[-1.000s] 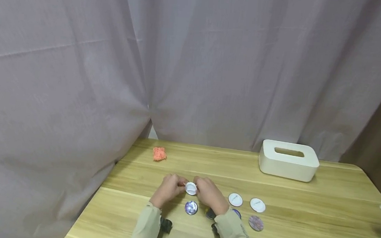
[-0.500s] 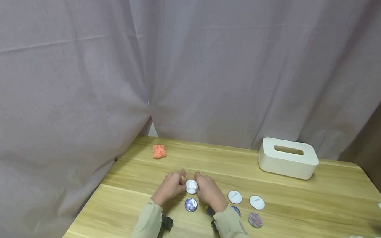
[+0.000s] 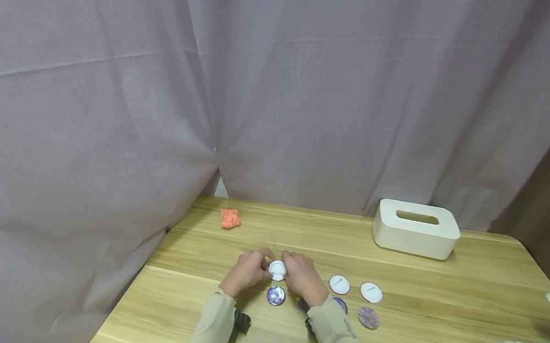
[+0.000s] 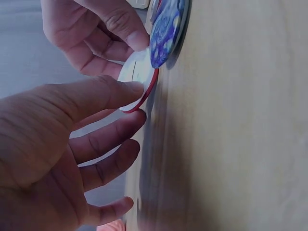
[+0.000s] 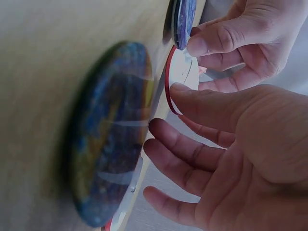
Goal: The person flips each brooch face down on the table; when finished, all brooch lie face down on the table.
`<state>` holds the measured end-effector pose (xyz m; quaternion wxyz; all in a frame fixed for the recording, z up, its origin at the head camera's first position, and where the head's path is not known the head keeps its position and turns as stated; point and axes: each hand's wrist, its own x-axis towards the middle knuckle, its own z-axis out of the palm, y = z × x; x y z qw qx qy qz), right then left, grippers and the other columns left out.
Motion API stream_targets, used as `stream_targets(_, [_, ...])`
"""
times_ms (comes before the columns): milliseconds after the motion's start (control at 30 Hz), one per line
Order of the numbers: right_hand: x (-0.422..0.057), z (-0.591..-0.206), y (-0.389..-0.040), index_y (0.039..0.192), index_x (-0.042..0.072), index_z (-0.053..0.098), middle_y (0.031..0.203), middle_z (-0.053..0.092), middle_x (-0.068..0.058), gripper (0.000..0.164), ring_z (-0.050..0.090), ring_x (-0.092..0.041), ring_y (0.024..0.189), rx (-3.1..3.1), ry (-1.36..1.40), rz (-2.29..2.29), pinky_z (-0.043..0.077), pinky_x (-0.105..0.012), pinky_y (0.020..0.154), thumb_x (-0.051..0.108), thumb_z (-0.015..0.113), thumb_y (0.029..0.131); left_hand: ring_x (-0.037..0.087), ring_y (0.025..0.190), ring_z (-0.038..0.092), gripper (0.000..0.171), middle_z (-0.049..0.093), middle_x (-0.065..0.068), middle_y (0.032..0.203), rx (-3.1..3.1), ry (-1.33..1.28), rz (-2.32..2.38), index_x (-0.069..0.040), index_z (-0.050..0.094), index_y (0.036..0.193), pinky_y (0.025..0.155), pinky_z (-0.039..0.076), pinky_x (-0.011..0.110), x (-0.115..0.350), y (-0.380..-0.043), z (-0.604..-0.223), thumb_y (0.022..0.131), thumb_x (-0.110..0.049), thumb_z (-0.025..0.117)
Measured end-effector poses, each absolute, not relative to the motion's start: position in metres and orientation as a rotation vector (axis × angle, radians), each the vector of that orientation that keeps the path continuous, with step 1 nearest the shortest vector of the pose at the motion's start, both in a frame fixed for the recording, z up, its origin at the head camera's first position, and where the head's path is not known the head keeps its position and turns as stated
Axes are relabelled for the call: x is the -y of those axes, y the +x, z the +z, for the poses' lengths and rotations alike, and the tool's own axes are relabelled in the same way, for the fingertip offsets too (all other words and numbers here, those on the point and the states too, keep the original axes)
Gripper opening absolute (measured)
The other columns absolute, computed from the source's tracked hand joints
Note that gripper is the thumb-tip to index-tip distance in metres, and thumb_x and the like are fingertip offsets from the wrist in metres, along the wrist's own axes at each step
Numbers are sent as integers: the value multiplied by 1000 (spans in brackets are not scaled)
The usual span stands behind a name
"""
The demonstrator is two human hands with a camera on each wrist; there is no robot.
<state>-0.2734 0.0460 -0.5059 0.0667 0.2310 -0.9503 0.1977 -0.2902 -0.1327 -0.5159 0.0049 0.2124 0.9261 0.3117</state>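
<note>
White-backed, red-rimmed round badge (image 3: 277, 270): pinched at opposite edges, thumb over index finger, by left hand (image 3: 247, 272) and right hand (image 3: 302, 277); the remaining fingers of both are spread. Badge back faces up; its pin runs roughly left to right. Location: over the wood-grain table (image 3: 167, 305), just beyond a glossy purple-blue badge (image 3: 275, 296). Rightward: two white-backed badges (image 3: 340, 284), any markings too small to read. Farther out: textured orange bundle (image 3: 230, 218), smooth off-white slotted box (image 3: 409, 242), grey fabric curtain (image 3: 310, 114).
</note>
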Motion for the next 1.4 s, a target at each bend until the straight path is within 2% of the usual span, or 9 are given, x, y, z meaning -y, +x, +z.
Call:
stream_targets(100, [-46, -507, -273, 95, 2, 60, 85, 61, -13, 20, 61, -37, 83, 2910, 674, 567, 50, -58, 77, -3, 75, 82, 9, 70, 57, 32, 65, -10, 73, -2911, 675, 939, -12, 72, 105, 80, 40, 42, 132, -290, -516, 76, -8, 83])
stream_targets(267, [-44, -506, -271, 96, 2, 63, 90, 57, -14, 17, 56, -36, 88, 2959, 665, 580, 47, -60, 81, -1, 74, 83, 14, 77, 58, 22, 67, -4, 79, -2911, 667, 902, -8, 74, 97, 82, 39, 46, 130, -289, -515, 77, -8, 83])
stream_targets(433, [-44, -504, -269, 97, 2, 64, 91, 55, -13, 18, 53, -35, 88, 2961, 669, 591, 46, -59, 81, -1, 74, 82, 18, 83, 61, 21, 71, 0, 86, -2906, 669, 866, -7, 75, 99, 83, 39, 48, 128, -289, -515, 79, -8, 82])
stream_targets(667, [-44, -504, -268, 98, 2, 64, 90, 54, -11, 18, 52, -32, 88, 2969, 672, 606, 46, -57, 80, 0, 74, 84, 16, 78, 59, 20, 68, -2, 82, -2925, 659, 853, -8, 75, 98, 80, 38, 45, 128, -288, -515, 79, -9, 82])
stream_targets(867, [-48, -506, -272, 97, 4, 64, 90, 56, -10, 14, 55, -33, 88, 2947, 708, 639, 46, -59, 82, -1, 70, 85, 15, 78, 61, 23, 68, -6, 79, -2926, 631, 885, -7, 73, 105, 89, 39, 53, 129, -286, -509, 82, -11, 75])
stream_targets(967, [-50, -504, -270, 98, 3, 65, 90, 58, -10, 13, 57, -33, 89, 2934, 717, 660, 47, -60, 83, 1, 70, 87, 15, 78, 61, 24, 68, -5, 81, -2937, 639, 895, -7, 72, 106, 87, 40, 52, 129, -283, -510, 83, -12, 73])
stream_targets(1167, [-56, -499, -262, 87, 7, 63, 83, 58, -6, 9, 60, -31, 85, 2901, 725, 657, 49, -57, 78, 5, 72, 88, 16, 82, 63, 20, 71, -1, 86, -2946, 671, 931, -7, 72, 104, 86, 40, 51, 131, -276, -515, 84, -13, 72])
stream_targets(1300, [-59, -495, -257, 88, 6, 65, 84, 60, -7, 7, 60, -31, 88, 2876, 754, 651, 48, -59, 79, 6, 72, 88, 14, 80, 63, 15, 71, -3, 84, -2961, 709, 915, -9, 72, 99, 87, 41, 52, 133, -270, -513, 85, -13, 72])
stream_targets(1400, [-59, -490, -252, 89, 4, 66, 85, 63, -8, 6, 60, -32, 88, 2881, 759, 651, 47, -60, 80, 5, 72, 86, 10, 73, 60, 11, 69, -5, 78, -2965, 751, 871, -9, 72, 94, 81, 46, 44, 135, -266, -511, 84, -13, 72])
